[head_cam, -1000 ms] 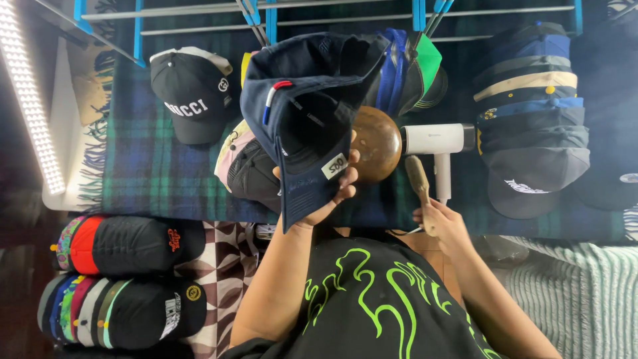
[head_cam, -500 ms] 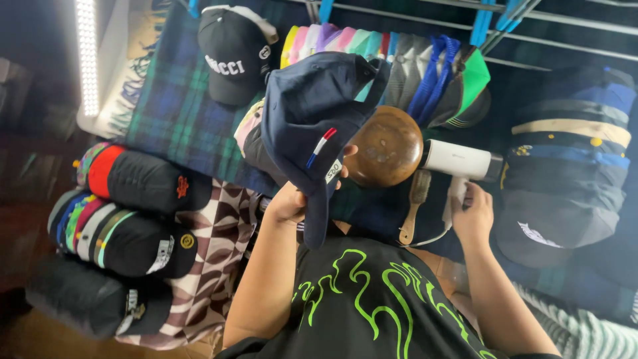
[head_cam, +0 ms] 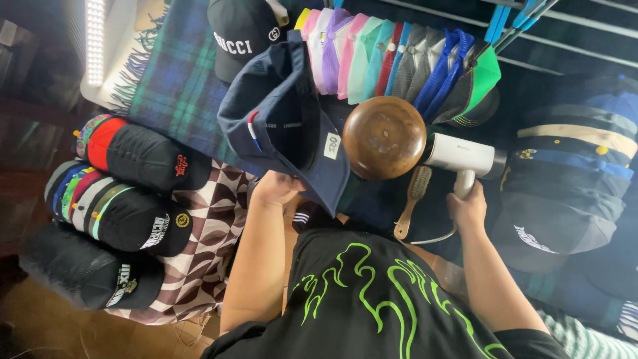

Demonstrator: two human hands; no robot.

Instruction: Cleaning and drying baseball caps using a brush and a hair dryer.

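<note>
Navy cap (head_cam: 282,119) is in my left hand (head_cam: 276,188), held up by the brim edge with the crown hanging open away from me, inside showing. My fingers are curled shut on the lower brim; thumb side is hidden. I'd judge it light, with a soft crown that collapses if squeezed and a brim stiff enough to carry it, so brim is the right hold. A small white tag (head_cam: 332,145) sits on the inside near my fingertips.

My right hand (head_cam: 468,207) is wrapped closed around the grip of a white handheld steamer (head_cam: 460,158), nozzle pointing toward the cap. It looks like hard plastic, likely heavier than the cap, and the cord trails below my fingers.

Between both hands is a round wooden dome form (head_cam: 384,137), smooth, rigid, likely slippery. Just below it, inside of my right fingers, lies a wooden-handled brush (head_cam: 412,199).

Beyond my fingertips is a fanned row of pastel and coloured caps (head_cam: 372,56), plus a black cap (head_cam: 242,30). Outside my left fingers are stacks of black caps (head_cam: 143,156) on a brown-and-white patterned cloth (head_cam: 212,239), with a plaid blanket (head_cam: 176,86) farther out. Outside my right fingers is a navy cap stack (head_cam: 565,173). The room is dim, with a light strip (head_cam: 95,40) far left.
</note>
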